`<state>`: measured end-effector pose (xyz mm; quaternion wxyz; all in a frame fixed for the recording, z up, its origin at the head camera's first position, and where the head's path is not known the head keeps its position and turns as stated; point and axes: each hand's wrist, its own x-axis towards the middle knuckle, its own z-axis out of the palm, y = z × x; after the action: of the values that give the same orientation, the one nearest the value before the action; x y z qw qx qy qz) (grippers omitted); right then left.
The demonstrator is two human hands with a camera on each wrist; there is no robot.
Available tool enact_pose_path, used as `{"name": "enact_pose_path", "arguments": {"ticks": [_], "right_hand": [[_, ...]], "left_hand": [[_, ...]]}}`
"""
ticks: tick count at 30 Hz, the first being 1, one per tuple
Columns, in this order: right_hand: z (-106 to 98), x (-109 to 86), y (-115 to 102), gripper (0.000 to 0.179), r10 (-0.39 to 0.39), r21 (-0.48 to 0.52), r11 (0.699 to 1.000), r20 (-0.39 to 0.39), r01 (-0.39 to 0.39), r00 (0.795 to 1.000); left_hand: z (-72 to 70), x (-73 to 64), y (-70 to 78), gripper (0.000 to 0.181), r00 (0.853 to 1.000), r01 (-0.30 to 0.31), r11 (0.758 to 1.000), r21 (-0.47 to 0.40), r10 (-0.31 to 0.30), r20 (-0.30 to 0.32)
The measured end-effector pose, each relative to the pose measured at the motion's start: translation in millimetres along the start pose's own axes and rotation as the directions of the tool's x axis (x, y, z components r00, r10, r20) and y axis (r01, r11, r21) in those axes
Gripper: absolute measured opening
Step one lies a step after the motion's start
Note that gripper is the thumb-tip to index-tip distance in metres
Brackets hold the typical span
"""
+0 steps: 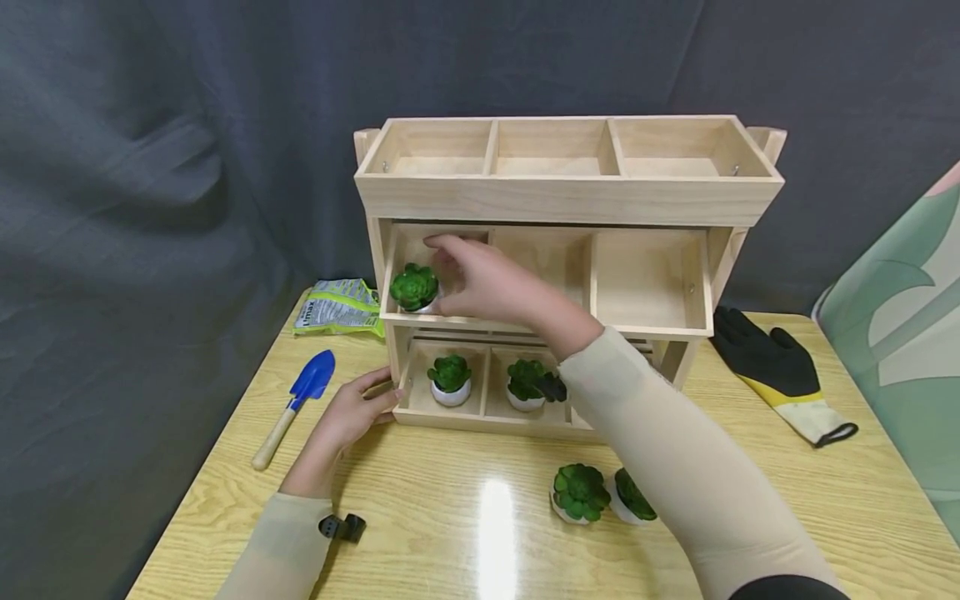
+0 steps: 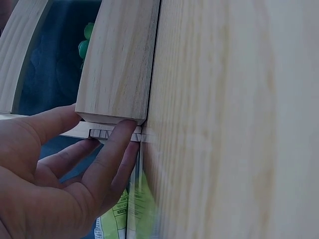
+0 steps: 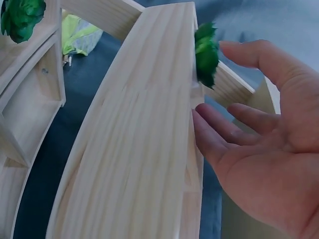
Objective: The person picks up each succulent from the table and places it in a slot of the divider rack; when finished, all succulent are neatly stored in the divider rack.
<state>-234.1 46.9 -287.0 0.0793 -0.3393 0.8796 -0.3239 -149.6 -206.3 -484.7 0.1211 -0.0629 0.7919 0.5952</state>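
A small green artificial succulent [image 1: 415, 287] in a white pot stands in the left compartment of the wooden planter shelf's [image 1: 570, 200] middle tier. Beside it, my right hand [image 1: 483, 279] reaches in with thumb and fingers spread; in the right wrist view the thumb tip is right at the leaves and the fingertips are near the tray's edge. My left hand [image 1: 360, 408] touches the left end of the bottom tray [image 2: 117, 74], thumb at one corner and fairly straight fingertips at the other. Two more potted succulents, one left [image 1: 450, 379] and one centre [image 1: 527, 385], sit in the bottom tier.
Two potted succulents [image 1: 581, 493] stand on the table in front, one partly behind my right sleeve. A blue trowel [image 1: 311, 377] and a green-and-grey packet [image 1: 341, 308] lie at left. A black-and-yellow glove [image 1: 780, 367] lies at right. The top tier [image 1: 566, 200] has three compartments.
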Motion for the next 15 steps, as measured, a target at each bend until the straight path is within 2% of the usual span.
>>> {"name": "enact_pose_path", "arguments": {"ticks": [5,15], "right_hand": [[-6,-19.0,5,0.088,-0.017,0.068,0.997,-0.064,0.021,0.998],[-12,-62.7,13,0.079,-0.026,0.123,0.991,-0.160,0.047,0.987]], "left_hand": [[0.6,0.1,0.7,0.062,1.000,0.002,1.000,-0.002,-0.002,-0.002],[0.8,0.2,0.5,0.062,1.000,0.000,1.000,-0.020,0.000,-0.007]]}}
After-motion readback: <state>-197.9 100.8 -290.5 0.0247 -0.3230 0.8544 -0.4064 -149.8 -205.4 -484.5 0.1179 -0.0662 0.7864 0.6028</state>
